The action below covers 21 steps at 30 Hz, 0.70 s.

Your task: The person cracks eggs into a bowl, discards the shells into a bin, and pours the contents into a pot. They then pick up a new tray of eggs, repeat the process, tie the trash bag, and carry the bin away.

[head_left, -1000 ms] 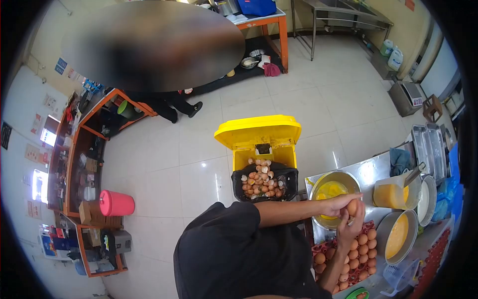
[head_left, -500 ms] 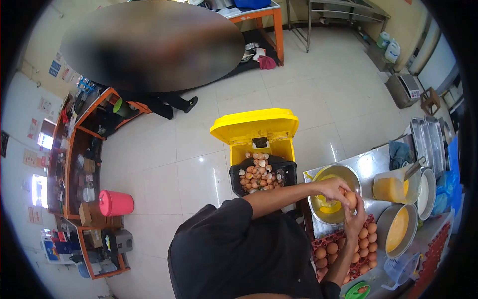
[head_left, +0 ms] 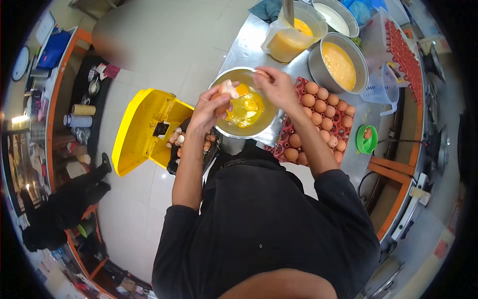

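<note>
One egg has just been cracked open! Its broken shell (head_left: pixel 228 89) is in the left hand's (head_left: pixel 203 112) grasp, over the metal bowl (head_left: pixel 269 115), so its contents can join the yolks (head_left: pixel 250 104). The right hand (head_left: pixel 280 90) is bunched narrow above the rim; any shell there, I can't tell.

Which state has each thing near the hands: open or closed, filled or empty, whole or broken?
Yellow plastic bin: lid open, eggshells inside.
Round metal bowl: raw eggs inside.
Brown eggshell in left hand: broken open.
Red egg tray: partly filled.
Clear plastic jug: yellow liquid inside.
Deep round metal pan: yellow liquid inside.
Small green bowl: brown piece inside.
</note>
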### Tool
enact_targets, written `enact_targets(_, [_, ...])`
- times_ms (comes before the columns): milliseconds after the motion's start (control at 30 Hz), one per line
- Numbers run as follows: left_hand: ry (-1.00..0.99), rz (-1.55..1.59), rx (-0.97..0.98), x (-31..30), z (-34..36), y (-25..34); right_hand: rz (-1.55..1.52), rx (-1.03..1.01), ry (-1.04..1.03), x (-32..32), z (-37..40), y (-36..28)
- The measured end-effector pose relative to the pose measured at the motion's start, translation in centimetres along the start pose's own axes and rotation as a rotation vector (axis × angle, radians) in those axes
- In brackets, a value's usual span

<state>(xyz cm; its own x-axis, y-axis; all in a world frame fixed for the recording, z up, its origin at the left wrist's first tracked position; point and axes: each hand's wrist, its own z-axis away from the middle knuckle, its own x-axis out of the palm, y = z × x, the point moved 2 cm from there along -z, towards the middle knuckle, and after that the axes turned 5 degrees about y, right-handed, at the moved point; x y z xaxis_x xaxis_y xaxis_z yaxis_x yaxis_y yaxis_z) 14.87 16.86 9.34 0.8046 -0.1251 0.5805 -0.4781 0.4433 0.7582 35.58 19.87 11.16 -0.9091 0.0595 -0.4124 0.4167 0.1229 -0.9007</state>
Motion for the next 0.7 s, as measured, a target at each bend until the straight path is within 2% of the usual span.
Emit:
enact_targets(67, [-0.033,0.184,-0.003,0.0,0.7,-1.8,-0.228,0.073,-0.117,2.8,1.4,-1.0])
enact_targets(133, [0.027,0.288,-0.019,-1.8,2.2,-4.3,-0.063,-0.247,-0.209,4.9,3.6,-3.8])
enact_targets(167, [0.132,0.287,-0.008,-3.6,3.5,-5.8,0.042,-0.298,-0.255,6.2,4.9,-3.5])
enact_targets(200, [0.116,0.382,-0.019,-5.6,4.7,-7.1,0.110,-0.394,-0.314,7.5,5.6,-2.4])
enact_targets(233, [0.100,0.477,-0.031,-7.5,5.9,-8.4,0.137,-0.275,-0.568,6.8,5.5,-5.4])
enact_targets(267, [0.187,0.277,0.098,-5.7,7.8,-5.4,0.356,-0.321,-0.586,7.0,5.8,-5.6])
enact_targets(300, [0.194,0.210,0.065,-7.1,9.4,-5.1,0.345,-0.450,-0.366,6.3,6.5,-3.6])
enact_targets(333, [0.297,-0.045,0.057,-8.5,11.0,-4.3,0.344,-0.461,-0.360,3.9,6.0,-4.7])
enact_targets(367, [0.378,-0.288,0.005,-9.2,12.1,-3.7,0.241,-0.348,-0.280,1.9,6.3,-4.1])
enact_targets(400, [0.484,-0.561,0.073,-10.8,13.3,-3.9,0.146,-0.293,-0.191,-0.6,6.7,-2.1])
enact_targets(433, [0.575,-0.831,0.124,-13.0,14.8,-5.0,0.293,-0.271,-0.048,-3.5,7.5,0.4])
enact_targets(467, [0.657,-1.099,0.161,-15.0,15.6,-6.2,0.322,-0.179,-0.058,-6.4,8.0,0.8])
enact_targets(500, [0.704,-1.136,0.093,-17.1,15.6,-7.7,0.352,-0.084,-0.062,-9.0,8.6,1.3])
enact_targets(567, [0.789,-1.197,-0.056,-20.1,15.8,-11.0,0.763,0.044,0.068,-13.1,11.6,4.9])
enact_targets(633, [0.823,-1.256,-0.292,-21.0,15.0,-12.3,1.142,0.113,-0.058,-15.1,14.4,6.1])
enact_targets(667, [0.835,-1.288,-0.408,-21.4,14.7,-12.6,1.134,0.131,-0.091,-15.0,14.5,6.5])
enact_targets(700, [0.814,-1.370,-0.421,-21.1,14.6,-12.6,1.128,0.155,-0.123,-14.9,14.6,6.7])
